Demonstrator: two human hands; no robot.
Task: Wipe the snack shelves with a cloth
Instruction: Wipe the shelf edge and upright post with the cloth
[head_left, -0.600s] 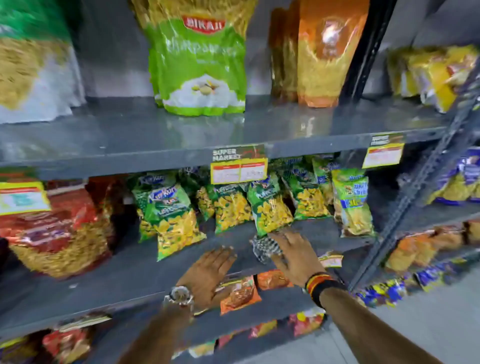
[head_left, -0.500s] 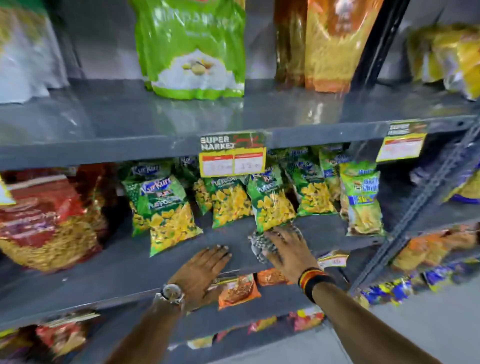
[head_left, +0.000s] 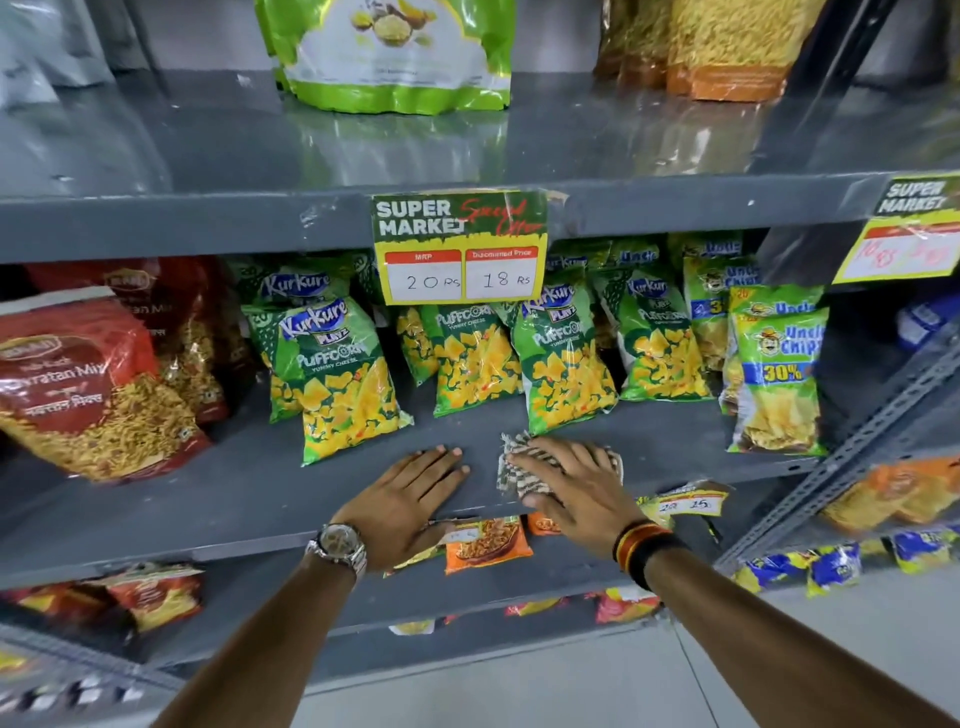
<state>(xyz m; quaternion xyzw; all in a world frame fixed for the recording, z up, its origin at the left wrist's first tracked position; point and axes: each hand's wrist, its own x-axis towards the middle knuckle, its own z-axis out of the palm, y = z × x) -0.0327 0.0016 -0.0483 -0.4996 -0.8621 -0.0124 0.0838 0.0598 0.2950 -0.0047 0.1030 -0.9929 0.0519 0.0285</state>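
The left hand (head_left: 402, 501), a watch (head_left: 338, 545) on its wrist, lies flat and empty on the grey middle shelf (head_left: 156, 499) at lower centre, fingers spread. Just to its right, the right hand (head_left: 574, 488) presses open-palmed on a striped cloth (head_left: 511, 470), which shows beneath and left of the fingers near the shelf's front edge. Green Puffcorn bags (head_left: 563, 358) stand right behind them.
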